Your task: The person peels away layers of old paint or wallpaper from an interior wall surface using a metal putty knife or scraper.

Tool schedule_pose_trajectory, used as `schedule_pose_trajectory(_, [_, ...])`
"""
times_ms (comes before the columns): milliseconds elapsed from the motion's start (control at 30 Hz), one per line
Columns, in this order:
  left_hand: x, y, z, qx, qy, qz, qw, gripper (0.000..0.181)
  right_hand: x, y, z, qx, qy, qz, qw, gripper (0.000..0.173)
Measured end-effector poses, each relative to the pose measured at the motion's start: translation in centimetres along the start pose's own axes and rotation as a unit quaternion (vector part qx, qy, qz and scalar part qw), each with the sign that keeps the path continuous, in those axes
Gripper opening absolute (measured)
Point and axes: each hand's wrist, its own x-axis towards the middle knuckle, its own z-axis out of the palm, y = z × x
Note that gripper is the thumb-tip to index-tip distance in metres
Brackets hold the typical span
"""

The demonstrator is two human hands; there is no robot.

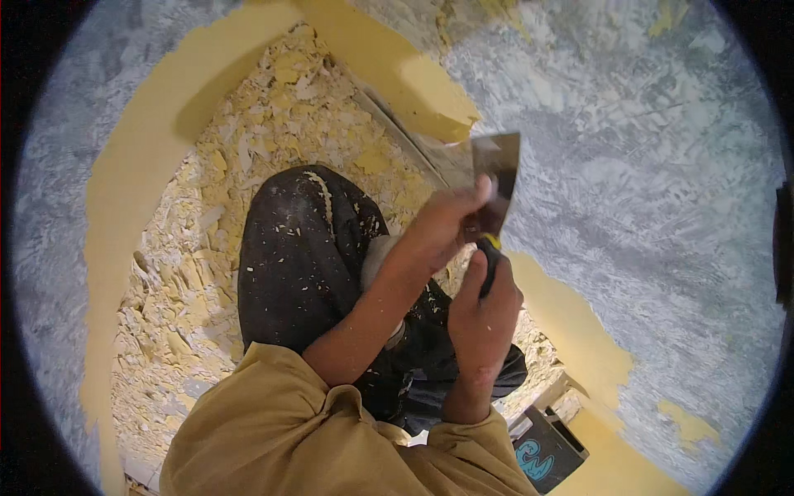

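A scraper with a wide metal blade [504, 161] and a black and yellow handle [490, 266] is upright in front of me, its blade slightly blurred. My right hand [485, 316] is closed around the handle, thumb along its side. Across from it my left hand [443, 220] is at the lower part of the blade, its thumb against the metal and its other fingers partly hidden. Just beyond the blade's tip, yellow paint [434, 93] ends in a ragged, lifted edge on the wall [620, 186], whose scraped part shows mottled grey and white.
Yellow and white paint flakes [186, 279] cover the floor around my bent knee [304, 248]. A second wall with a yellow band [130, 186] curves along the left. A dark box-like object with a blue design [546, 452] stands at lower right, near the wall.
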Motion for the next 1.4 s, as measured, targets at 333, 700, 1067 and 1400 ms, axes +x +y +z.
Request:
schedule_pose_trajectory(333, [-0.1, -2.9, 1.5, 0.017, 0.005, -0.058, 0.998, 0.042, -1.7, 1.1, -1.6, -0.002, 0.032, 0.034, 0.999, 0.023])
schedule_pose_trajectory(700, [1.1, 0.4, 1.0, -0.015, 0.093, 0.023, 0.995, 0.040, 1.2, -0.2, 0.7, 0.032, 0.041, -0.031, 0.998, 0.021])
schedule_pose_trajectory(1067, [0.1, -3.4, -0.4, -0.029, -0.043, -0.092, 0.994, 0.036, -2.1, 1.0, -1.3, -0.018, 0.028, 0.036, 0.999, 0.022])
schedule_pose_trajectory(1400, [0.5, 0.1, 0.1, -0.063, 0.046, -0.005, 0.997, 0.036, 0.1, -1.0, 1.1, -0.014, 0.009, 0.028, 0.999, 0.024])
